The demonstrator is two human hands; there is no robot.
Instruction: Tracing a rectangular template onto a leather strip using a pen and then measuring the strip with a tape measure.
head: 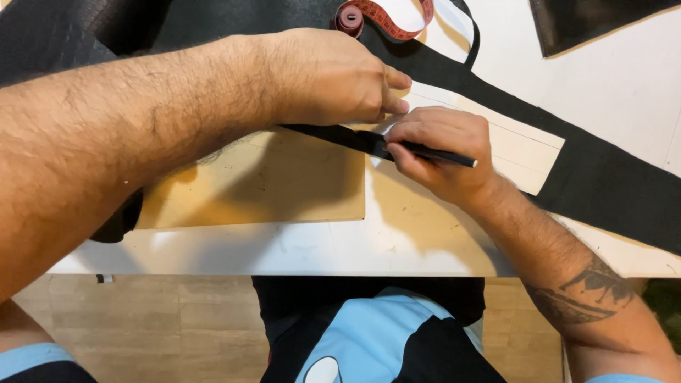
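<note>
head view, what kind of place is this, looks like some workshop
Probably a sewing or leather-craft workbench. A coiled red measuring tape lies on the white tabletop, black fabric strips spread across it, and the right hand holds a slim black pen-like tool over a cream paper pattern piece.

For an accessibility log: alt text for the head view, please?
The right hand holds a black pen over a pale paper pattern on black fabric, while the left hand presses it down. A red tape measure lies beyond.
</note>
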